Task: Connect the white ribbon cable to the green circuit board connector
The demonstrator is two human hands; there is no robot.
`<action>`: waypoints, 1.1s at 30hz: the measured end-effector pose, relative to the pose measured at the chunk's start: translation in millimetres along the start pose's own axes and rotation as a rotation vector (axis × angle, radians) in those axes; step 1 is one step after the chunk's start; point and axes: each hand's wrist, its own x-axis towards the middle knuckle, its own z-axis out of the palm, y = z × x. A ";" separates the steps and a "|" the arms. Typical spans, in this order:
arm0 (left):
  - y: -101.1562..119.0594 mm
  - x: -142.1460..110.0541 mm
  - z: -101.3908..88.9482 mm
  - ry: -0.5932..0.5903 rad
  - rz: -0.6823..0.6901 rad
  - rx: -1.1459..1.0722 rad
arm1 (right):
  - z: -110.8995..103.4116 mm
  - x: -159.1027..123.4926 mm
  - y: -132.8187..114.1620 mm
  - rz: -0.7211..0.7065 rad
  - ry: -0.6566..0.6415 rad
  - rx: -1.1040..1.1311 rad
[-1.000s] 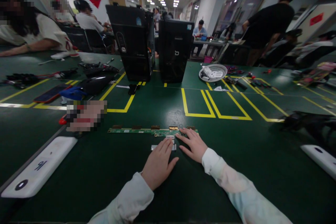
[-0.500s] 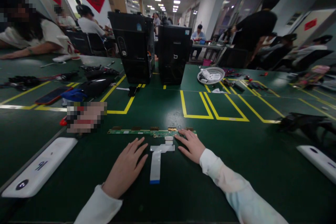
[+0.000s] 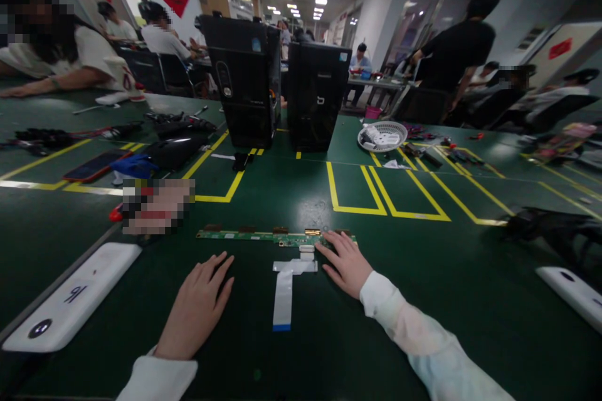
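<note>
A long, narrow green circuit board (image 3: pixel 256 236) lies crosswise on the green table. Below its right half is a T-shaped white ribbon cable (image 3: pixel 283 294) with a blue end pointing toward me. My right hand (image 3: pixel 345 263) rests with fingers spread over the board's right end, its fingertips touching or just above it; that end is partly hidden. To the left of the cable, my left hand (image 3: pixel 197 301) lies palm down with fingers stretched out, apart from both board and cable. Neither hand holds anything.
White devices lie at left (image 3: pixel 70 301) and right (image 3: pixel 571 294). Two black computer towers (image 3: pixel 247 88) stand at the back, with a white basket (image 3: pixel 382 136) beside them. Yellow tape (image 3: pixel 360 210) marks the table. Cables and a blue item (image 3: pixel 134 166) lie at left; people sit around.
My left hand has moved left and slightly down, away from the ribbon cable. My right hand stays at the board's right end. The view has shifted slightly.
</note>
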 end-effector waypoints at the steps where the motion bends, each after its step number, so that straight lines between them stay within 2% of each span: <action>1: 1.0 0.9 1.0 0.011 -0.001 -0.003 | -0.9 1.0 -3.0 -0.020 -0.003 0.009; 4: 1.7 2.1 2.5 0.016 -0.006 -0.028 | -2.0 4.0 -9.9 -0.070 -0.028 0.076; 8: 0.8 1.8 2.9 0.008 -0.029 -0.053 | -1.0 6.7 -11.7 -0.067 -0.057 0.140; 16: -1.1 1.5 6.7 0.040 -0.006 -0.057 | 0.1 8.7 -11.4 -0.056 -0.162 0.108; 21: -0.5 1.8 5.3 0.036 -0.020 -0.063 | -2.6 -0.5 -11.4 -0.039 -0.154 0.087; 26: -0.4 2.2 4.1 0.036 -0.018 -0.080 | -5.1 -39.2 -4.2 0.020 -0.102 0.024; 33: -3.7 1.9 7.2 -0.006 -0.017 -0.069 | -15.7 -134.5 11.1 0.252 -0.029 -0.092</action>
